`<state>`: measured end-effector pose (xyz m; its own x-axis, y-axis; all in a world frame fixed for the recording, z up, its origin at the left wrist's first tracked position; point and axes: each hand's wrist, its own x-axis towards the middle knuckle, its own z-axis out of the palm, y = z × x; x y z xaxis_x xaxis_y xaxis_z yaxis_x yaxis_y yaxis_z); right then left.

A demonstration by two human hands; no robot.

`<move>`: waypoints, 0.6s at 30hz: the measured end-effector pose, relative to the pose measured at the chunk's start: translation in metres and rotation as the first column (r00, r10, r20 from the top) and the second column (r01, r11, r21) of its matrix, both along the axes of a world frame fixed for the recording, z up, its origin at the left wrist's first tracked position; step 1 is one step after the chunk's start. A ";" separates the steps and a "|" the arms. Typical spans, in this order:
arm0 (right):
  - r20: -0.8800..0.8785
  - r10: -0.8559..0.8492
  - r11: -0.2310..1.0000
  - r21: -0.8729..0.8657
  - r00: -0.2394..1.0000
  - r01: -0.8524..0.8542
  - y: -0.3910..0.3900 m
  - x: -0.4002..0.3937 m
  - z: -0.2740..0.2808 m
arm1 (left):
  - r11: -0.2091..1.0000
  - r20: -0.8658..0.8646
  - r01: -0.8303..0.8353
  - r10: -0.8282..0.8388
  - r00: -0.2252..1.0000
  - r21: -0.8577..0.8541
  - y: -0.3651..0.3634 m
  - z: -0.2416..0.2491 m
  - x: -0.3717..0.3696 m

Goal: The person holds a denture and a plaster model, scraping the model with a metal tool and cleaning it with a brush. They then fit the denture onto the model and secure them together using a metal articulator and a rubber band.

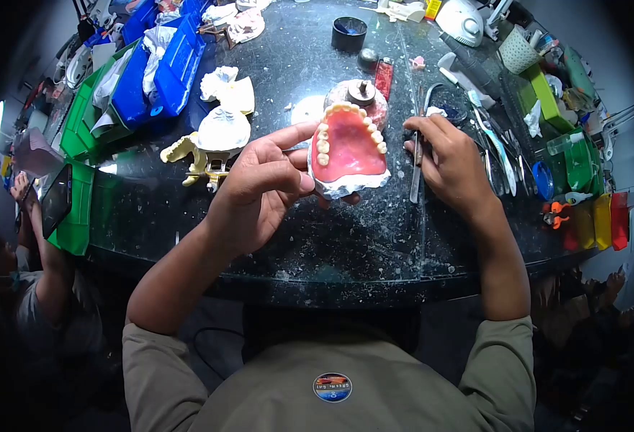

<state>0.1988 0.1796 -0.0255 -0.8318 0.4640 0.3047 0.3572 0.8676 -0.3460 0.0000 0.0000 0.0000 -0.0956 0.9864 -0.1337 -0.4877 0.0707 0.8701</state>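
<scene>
Nearest, my forearms reach in over the front edge of the black, scuffed worktop (374, 252) from seven and five o'clock. My left hand (259, 169) grips a white plaster cast (351, 189) bearing a glossy pink denture base (347, 147) with cream teeth, at the middle of the worktop. Pose: wrist turned inward, thumb at the side, fingertips showing beneath the near edge. This hold probably supports the underside and leaves the pink surface exposed.

At three o'clock from the cast, my right hand (443, 155) pinches a slim metal flat-bladed tool (415, 181) between thumb and fingers, wrist bent inward. The blade points to six o'clock, apart from the cast, presumably to avoid contact.

At nine o'clock stands a brass-coloured hinged frame (216, 164) carrying white plaster (223, 128). At three o'clock, beyond my right hand, a white-and-teal toothbrush (500, 144) lies among slender instruments, seemingly within reach. Farthest, at twelve o'clock, stands a black cylindrical cup (349, 34).
</scene>
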 end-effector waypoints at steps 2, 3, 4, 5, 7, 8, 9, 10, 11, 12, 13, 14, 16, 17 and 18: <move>0.000 -0.006 1.000 -0.009 1.000 0.006 0.000 0.000 0.001 | 1.000 0.007 0.000 0.000 1.000 0.005 0.000 0.000 0.000; 0.005 -0.009 1.000 -0.010 1.000 0.009 0.000 0.000 0.002 | 1.000 0.010 -0.001 0.000 1.000 0.007 0.001 0.000 0.000; 0.010 -0.012 1.000 -0.013 1.000 0.012 -0.001 0.000 0.003 | 1.000 0.012 -0.002 0.002 1.000 0.006 0.001 0.000 0.001; 0.016 -0.014 1.000 -0.017 1.000 0.014 -0.001 0.000 0.003 | 1.000 0.014 -0.003 0.003 1.000 0.005 0.000 0.000 0.001; 0.013 -0.012 1.000 -0.012 1.000 0.012 -0.001 0.000 0.003 | 1.000 0.007 -0.005 0.005 1.000 0.006 0.000 0.000 0.000; 0.011 -0.012 1.000 -0.010 1.000 0.012 -0.001 0.000 0.003 | 1.000 0.003 -0.005 0.005 1.000 0.006 0.000 0.000 0.000; 0.014 -0.014 1.000 -0.014 1.000 0.014 -0.001 0.000 0.003 | 1.000 0.005 -0.003 0.003 1.000 0.001 0.000 0.000 0.000; 0.016 -0.016 1.000 -0.016 1.000 0.017 -0.001 -0.001 0.004 | 1.000 0.006 0.000 0.000 1.000 -0.004 0.000 0.000 0.000; 0.018 -0.019 1.000 -0.019 1.000 0.019 -0.002 -0.001 0.004 | 1.000 0.007 0.003 -0.003 1.000 -0.008 0.000 0.001 0.000; 0.019 -0.018 1.000 -0.019 1.000 0.019 -0.001 0.000 0.004 | 1.000 0.017 -0.001 0.001 1.000 -0.006 0.000 0.001 0.000; 0.019 -0.017 1.000 -0.020 1.000 0.018 -0.001 0.000 0.003 | 1.000 0.026 -0.005 0.005 1.000 -0.005 0.000 0.001 0.000; 0.019 -0.017 1.000 -0.020 1.000 0.017 -0.001 0.000 0.003 | 1.000 0.035 -0.008 0.008 0.999 -0.003 0.000 0.002 0.000; 0.022 -0.016 0.999 -0.031 1.000 0.017 -0.002 0.000 0.005 | 1.000 0.026 -0.025 0.025 0.999 0.007 0.001 0.002 0.001; 0.024 -0.016 0.999 -0.037 1.000 0.017 -0.002 -0.001 0.006 | 0.999 0.022 -0.034 0.034 0.999 0.012 0.001 0.003 0.002; 0.021 -0.012 0.999 -0.038 1.000 0.012 -0.002 0.000 0.005 | 0.999 0.007 -0.045 0.045 0.999 0.010 0.001 0.003 0.003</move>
